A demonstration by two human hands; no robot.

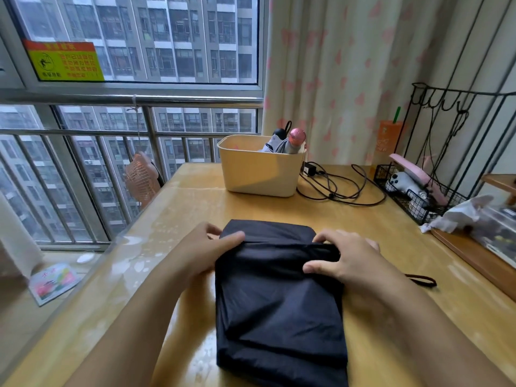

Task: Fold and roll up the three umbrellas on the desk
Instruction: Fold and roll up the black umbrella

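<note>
Pinching fold of dark navy fabric umbrella [279,303] with left hand [208,251] and right hand [344,259]; slacken either grip, could spring loose.

Umbrella [279,297] navy, poss. black; bin [258,174] cream; curtain [349,65] w/ pink hearts.

An umbrella [279,303] lies flat at the near centre of the surface [190,208], the left hand [206,252] gripping its far left edge and the right hand [343,258] its far right. Behind it, a bin [257,174] stands at the far side of the surface with two rolled umbrellas [284,143] inside. Cables [335,185] sprawl just right of the bin; a wire rack [413,196] sits further right. A strap loop [421,281] lies right of the right hand. A fan [139,182] stands beyond the surface's left edge.
</note>
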